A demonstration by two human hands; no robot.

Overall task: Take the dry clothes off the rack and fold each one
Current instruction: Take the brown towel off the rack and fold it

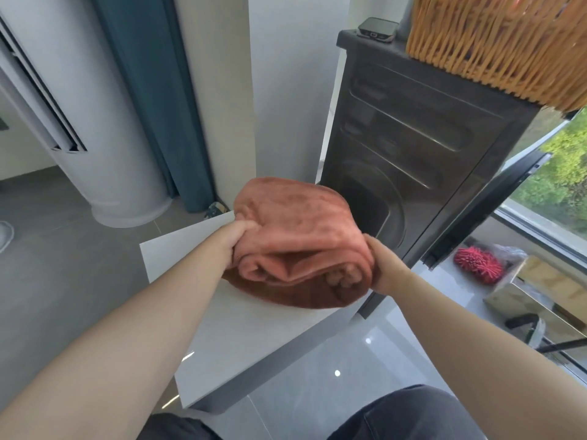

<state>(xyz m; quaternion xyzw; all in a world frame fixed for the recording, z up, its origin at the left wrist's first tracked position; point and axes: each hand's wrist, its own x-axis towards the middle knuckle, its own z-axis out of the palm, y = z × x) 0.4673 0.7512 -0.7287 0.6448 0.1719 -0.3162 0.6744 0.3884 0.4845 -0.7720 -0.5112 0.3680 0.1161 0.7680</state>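
A rust-orange fleecy cloth [295, 230], folded into a thick bundle, is held just above the far end of a white table [241, 338]. My left hand [233, 241] grips its left edge, thumb on top. My right hand [382, 265] grips its right edge, fingers tucked under the folds. The cloth's lower layers sag toward the tabletop. No drying rack is in view.
A dark washing machine [409, 147] stands right behind the cloth, with a woven wicker basket [502, 42] and a small dark device [378, 28] on top. A white column [95, 128] and a blue curtain [149, 90] stand at left. At right are a window, a red bristly object [478, 265] and a box [540, 293].
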